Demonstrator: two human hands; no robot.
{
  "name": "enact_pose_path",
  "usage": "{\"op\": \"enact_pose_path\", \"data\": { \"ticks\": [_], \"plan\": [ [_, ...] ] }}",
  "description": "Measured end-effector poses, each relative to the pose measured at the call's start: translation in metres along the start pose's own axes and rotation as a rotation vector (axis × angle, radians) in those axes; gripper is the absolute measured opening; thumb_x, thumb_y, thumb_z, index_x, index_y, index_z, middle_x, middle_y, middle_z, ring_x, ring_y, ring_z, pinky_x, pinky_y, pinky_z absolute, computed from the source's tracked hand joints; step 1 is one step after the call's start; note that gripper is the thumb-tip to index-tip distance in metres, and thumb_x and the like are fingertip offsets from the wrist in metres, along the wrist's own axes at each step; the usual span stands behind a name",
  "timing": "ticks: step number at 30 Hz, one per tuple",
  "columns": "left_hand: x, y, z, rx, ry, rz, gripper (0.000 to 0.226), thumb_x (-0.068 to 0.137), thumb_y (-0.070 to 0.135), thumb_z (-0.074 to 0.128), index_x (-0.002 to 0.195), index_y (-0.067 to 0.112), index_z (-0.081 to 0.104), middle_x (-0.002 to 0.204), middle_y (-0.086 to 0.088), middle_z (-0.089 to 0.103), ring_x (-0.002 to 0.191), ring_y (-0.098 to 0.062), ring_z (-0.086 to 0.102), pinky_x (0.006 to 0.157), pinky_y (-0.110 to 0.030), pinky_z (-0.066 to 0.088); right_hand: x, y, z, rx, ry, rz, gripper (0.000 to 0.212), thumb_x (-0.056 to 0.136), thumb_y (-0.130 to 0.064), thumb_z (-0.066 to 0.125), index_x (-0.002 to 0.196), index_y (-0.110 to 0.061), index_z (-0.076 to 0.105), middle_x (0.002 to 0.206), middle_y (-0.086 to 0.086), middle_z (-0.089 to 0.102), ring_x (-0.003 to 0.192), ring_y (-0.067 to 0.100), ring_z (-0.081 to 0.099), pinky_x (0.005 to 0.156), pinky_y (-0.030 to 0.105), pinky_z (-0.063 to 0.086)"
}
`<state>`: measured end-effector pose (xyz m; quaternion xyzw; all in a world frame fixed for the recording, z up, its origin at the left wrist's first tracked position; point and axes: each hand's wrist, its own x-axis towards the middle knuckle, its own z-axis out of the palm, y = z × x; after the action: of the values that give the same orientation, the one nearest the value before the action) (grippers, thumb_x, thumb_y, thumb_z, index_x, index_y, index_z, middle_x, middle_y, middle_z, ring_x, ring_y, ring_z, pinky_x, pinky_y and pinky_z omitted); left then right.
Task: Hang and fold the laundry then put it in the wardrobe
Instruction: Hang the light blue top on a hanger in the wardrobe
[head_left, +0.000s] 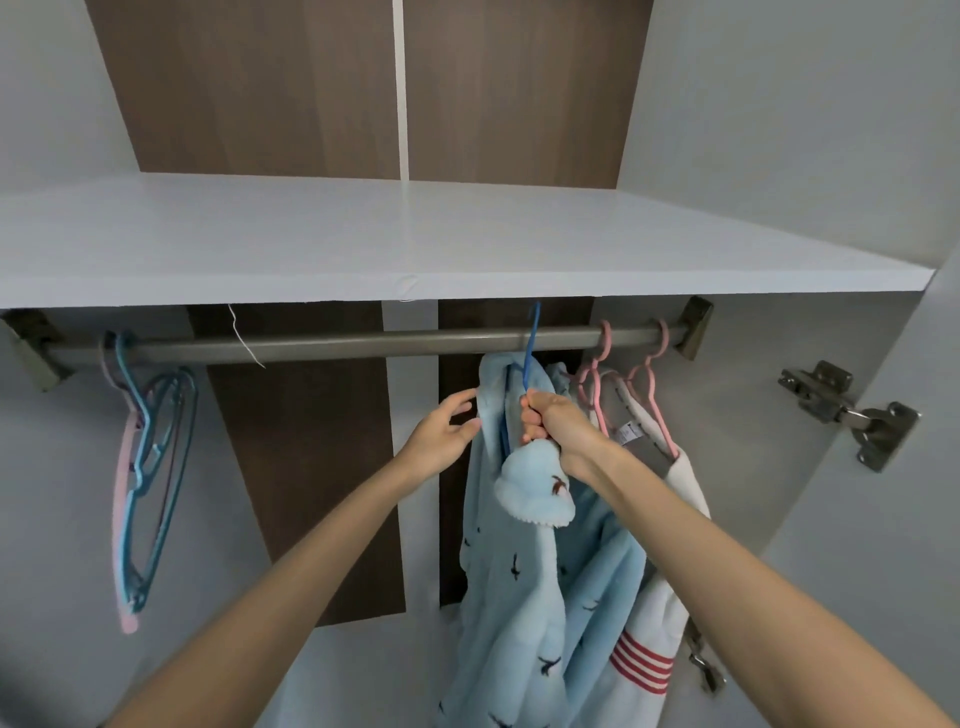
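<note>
A light blue fleece garment (519, 587) with small dark bird prints hangs on a blue hanger (531, 343) whose hook sits over the grey wardrobe rail (337, 345). My right hand (550, 423) grips the hanger's neck together with a fold of the garment. My left hand (444, 431) has straight fingers touching the garment's left edge. To the right, a white garment with red stripes (654, 623) hangs on pink hangers (644, 384).
Several bare blue and pink hangers (148, 467) hang at the rail's left end. A pale shelf (415, 244) lies just above the rail. A metal door hinge (852, 410) sticks out on the right wall. A loose white thread (244, 338) dangles over the rail.
</note>
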<state>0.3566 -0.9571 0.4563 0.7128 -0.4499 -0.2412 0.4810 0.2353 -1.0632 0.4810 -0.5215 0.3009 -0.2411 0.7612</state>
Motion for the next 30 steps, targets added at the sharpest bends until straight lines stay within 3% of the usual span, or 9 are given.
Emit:
{"op": "enact_pose_path", "data": {
  "ticks": [4, 9, 15, 19, 23, 26, 30],
  "plan": [
    [0.009, 0.0, -0.004, 0.01, -0.018, 0.014, 0.048, 0.099, 0.019, 0.045, 0.146, 0.021, 0.031, 0.149, -0.006, 0.036, 0.115, -0.01, 0.048, 0.092, -0.018, 0.035, 0.012, 0.002, 0.003, -0.049, 0.0, -0.002, 0.036, 0.104, -0.018, 0.033, 0.07, -0.014, 0.045, 0.042, -0.008, 0.037, 0.033, 0.005, 0.029, 0.039, 0.017, 0.036],
    [0.014, -0.005, -0.01, 0.027, -0.036, -0.004, 0.048, 0.099, 0.019, 0.045, 0.146, 0.02, 0.031, 0.148, -0.005, 0.036, 0.117, -0.011, 0.048, 0.088, -0.014, 0.033, 0.02, 0.018, -0.002, -0.17, -0.013, -0.035, 0.034, 0.103, -0.015, 0.032, 0.071, -0.014, 0.044, 0.043, -0.007, 0.039, 0.034, 0.006, 0.03, 0.04, 0.018, 0.036],
    [0.008, -0.011, -0.01, 0.04, -0.06, -0.023, 0.047, 0.099, 0.02, 0.045, 0.145, 0.022, 0.033, 0.148, -0.004, 0.036, 0.11, -0.005, 0.045, 0.09, -0.018, 0.033, 0.023, 0.034, -0.008, -0.316, 0.033, -0.131, 0.032, 0.103, -0.013, 0.033, 0.076, -0.009, 0.051, 0.056, 0.002, 0.04, 0.035, 0.004, 0.035, 0.043, 0.018, 0.043],
    [0.001, -0.014, -0.008, 0.04, -0.058, -0.031, 0.047, 0.099, 0.019, 0.045, 0.144, 0.021, 0.034, 0.147, -0.006, 0.037, 0.12, -0.013, 0.047, 0.09, -0.018, 0.034, 0.026, 0.037, -0.012, -0.477, 0.136, -0.214, 0.029, 0.102, -0.012, 0.036, 0.083, -0.006, 0.057, 0.057, 0.004, 0.047, 0.037, 0.005, 0.042, 0.044, 0.018, 0.042],
    [-0.01, -0.019, -0.007, 0.015, -0.058, -0.057, 0.046, 0.099, 0.019, 0.045, 0.144, 0.022, 0.034, 0.147, -0.007, 0.038, 0.129, -0.018, 0.044, 0.092, -0.02, 0.034, 0.023, 0.038, -0.015, -0.714, 0.175, -0.261, 0.013, 0.098, -0.017, 0.046, 0.093, -0.013, 0.057, 0.073, 0.0, 0.061, 0.063, 0.015, 0.052, 0.066, 0.029, 0.044],
    [-0.021, -0.023, -0.006, 0.017, -0.039, -0.068, 0.043, 0.101, 0.021, 0.041, 0.144, 0.021, 0.034, 0.143, -0.007, 0.043, 0.13, -0.016, 0.042, 0.094, -0.02, 0.032, 0.013, 0.037, -0.019, -0.897, 0.225, -0.354, 0.021, 0.097, -0.012, 0.047, 0.117, -0.007, 0.052, 0.097, 0.001, 0.055, 0.087, 0.016, 0.053, 0.074, 0.022, 0.039],
    [-0.039, -0.024, -0.003, -0.005, 0.008, -0.102, 0.042, 0.101, 0.022, 0.038, 0.143, 0.019, 0.035, 0.135, -0.003, 0.05, 0.127, -0.013, 0.042, 0.094, -0.021, 0.032, -0.005, 0.038, -0.027, -1.093, 0.229, -0.561, 0.025, 0.094, -0.01, 0.05, 0.119, -0.007, 0.053, 0.115, 0.005, 0.054, 0.115, 0.02, 0.044, 0.092, 0.019, 0.031]
  ]
}}
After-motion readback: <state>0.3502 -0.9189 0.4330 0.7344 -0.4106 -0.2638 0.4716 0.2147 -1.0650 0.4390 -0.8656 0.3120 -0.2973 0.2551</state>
